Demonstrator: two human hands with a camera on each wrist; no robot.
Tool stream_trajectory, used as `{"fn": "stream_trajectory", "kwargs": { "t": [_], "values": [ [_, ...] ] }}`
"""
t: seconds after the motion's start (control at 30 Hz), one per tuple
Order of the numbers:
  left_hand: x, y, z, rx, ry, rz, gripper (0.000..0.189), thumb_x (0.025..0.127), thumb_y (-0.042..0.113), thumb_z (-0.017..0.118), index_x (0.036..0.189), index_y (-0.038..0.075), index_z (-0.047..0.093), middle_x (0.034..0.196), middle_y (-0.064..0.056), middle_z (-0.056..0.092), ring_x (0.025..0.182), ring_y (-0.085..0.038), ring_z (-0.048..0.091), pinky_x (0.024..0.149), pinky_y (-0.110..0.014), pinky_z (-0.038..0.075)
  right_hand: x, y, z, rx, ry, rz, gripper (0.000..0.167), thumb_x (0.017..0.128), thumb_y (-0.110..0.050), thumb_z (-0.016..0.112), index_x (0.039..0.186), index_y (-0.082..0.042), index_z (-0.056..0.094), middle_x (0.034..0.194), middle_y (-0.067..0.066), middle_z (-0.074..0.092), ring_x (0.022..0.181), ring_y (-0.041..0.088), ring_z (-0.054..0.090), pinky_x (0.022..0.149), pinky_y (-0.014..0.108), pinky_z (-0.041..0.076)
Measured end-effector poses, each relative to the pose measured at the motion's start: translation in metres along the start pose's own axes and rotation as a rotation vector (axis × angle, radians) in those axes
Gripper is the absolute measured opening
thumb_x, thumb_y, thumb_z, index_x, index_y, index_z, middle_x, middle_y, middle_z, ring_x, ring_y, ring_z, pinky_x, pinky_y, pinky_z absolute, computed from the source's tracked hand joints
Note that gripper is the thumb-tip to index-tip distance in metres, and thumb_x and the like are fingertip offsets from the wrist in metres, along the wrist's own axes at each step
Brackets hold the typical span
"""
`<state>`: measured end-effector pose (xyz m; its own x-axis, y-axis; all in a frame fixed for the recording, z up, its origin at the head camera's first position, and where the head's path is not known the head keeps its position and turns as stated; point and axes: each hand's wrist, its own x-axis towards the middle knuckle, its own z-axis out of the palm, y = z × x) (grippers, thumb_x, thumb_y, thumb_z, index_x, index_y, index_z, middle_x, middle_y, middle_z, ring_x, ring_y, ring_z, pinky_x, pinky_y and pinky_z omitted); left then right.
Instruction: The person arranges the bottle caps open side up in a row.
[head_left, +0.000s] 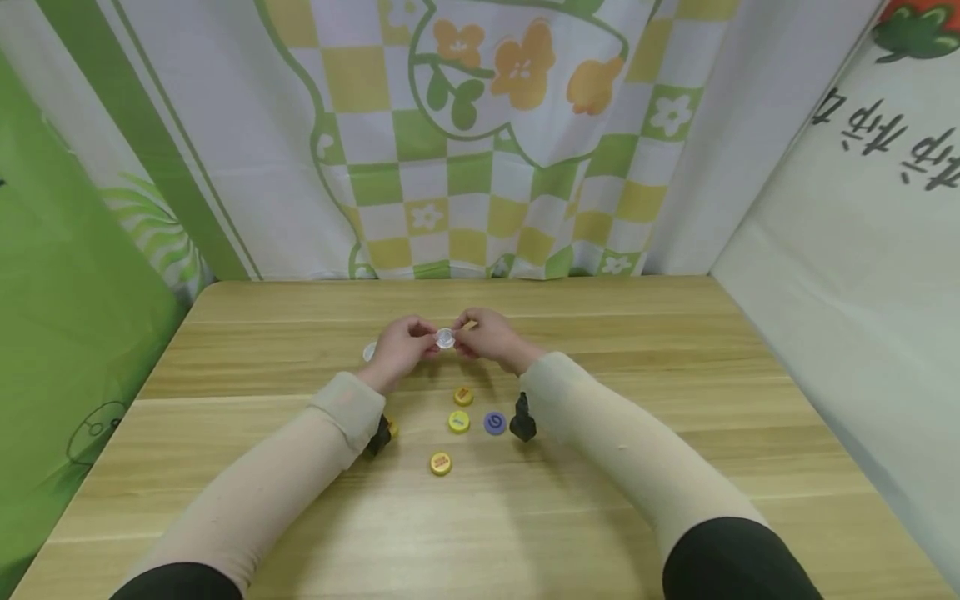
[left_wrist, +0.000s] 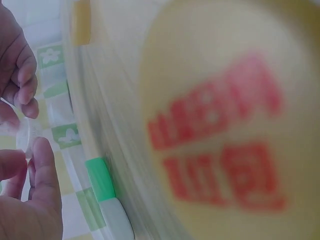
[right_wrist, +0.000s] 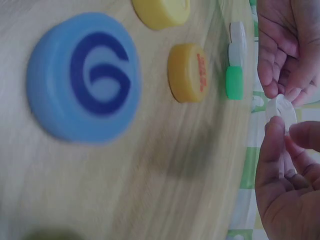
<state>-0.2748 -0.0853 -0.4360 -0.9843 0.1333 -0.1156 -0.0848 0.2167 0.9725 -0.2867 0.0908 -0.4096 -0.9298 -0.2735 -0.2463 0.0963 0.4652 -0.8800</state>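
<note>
Out over the far part of the table, both hands meet at a small white bottle cap (head_left: 446, 338). My left hand (head_left: 399, 350) pinches its left edge between thumb and fingers. On the opposite edge the thumb and fingertips of my right hand (head_left: 489, 335) grip it. In the right wrist view the white cap (right_wrist: 281, 111) stands tilted between the two hands, its rim showing. Just past the left hand lies another white cap (head_left: 370, 352). A green cap (right_wrist: 234, 82) stands near it, hidden behind the hand in the head view.
Nearer on the wooden table (head_left: 600, 500) lie a blue cap (head_left: 495, 423) and several yellow caps, one with red print (head_left: 441, 464). Another yellow cap is partly covered by the black left wrist camera (head_left: 378, 435). A checkered curtain (head_left: 480, 192) hangs behind the far edge.
</note>
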Motion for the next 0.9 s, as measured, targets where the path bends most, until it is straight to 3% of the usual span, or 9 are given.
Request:
{"fn": "stream_trajectory", "kwargs": {
  "t": [0.17,0.3,0.43,0.9],
  "values": [
    [0.004,-0.001,0.0,0.055,-0.008,-0.012,0.017,0.101,-0.001,0.056,0.113,-0.009,0.065,0.107,-0.018,0.068,0.088,-0.019,0.067,0.087,-0.035,0.06,0.006,0.005,0.005,-0.031,0.04,0.041,0.016,0.105,-0.007,0.058,0.115,0.003,0.066,0.089,0.015,0.07,0.073,0.018,0.065,0.07,0.028,0.058],
    [0.006,0.001,-0.003,0.076,-0.033,-0.05,0.029,0.107,0.007,0.049,0.124,-0.011,0.063,0.115,-0.02,0.066,0.101,-0.028,0.067,0.094,-0.038,0.058,0.01,0.007,0.01,-0.005,0.054,0.069,0.017,0.105,-0.006,0.058,0.115,0.004,0.067,0.086,0.013,0.07,0.068,0.014,0.062,0.063,0.022,0.055],
    [0.006,0.003,-0.005,0.062,-0.046,-0.098,0.036,0.11,0.013,0.044,0.132,-0.012,0.059,0.122,-0.023,0.063,0.112,-0.034,0.064,0.099,-0.038,0.055,0.013,0.008,0.014,0.03,0.056,0.084,0.016,0.104,-0.004,0.057,0.114,0.006,0.066,0.085,0.011,0.069,0.067,0.012,0.062,0.062,0.021,0.055],
    [0.008,0.001,-0.004,0.038,-0.084,-0.189,0.041,0.11,0.015,0.044,0.139,-0.013,0.052,0.132,-0.025,0.06,0.121,-0.035,0.061,0.104,-0.038,0.052,0.019,0.014,0.014,0.05,-0.003,0.136,0.021,0.102,-0.003,0.053,0.115,0.009,0.065,0.084,0.009,0.065,0.071,0.014,0.061,0.063,0.02,0.054]
  ]
}}
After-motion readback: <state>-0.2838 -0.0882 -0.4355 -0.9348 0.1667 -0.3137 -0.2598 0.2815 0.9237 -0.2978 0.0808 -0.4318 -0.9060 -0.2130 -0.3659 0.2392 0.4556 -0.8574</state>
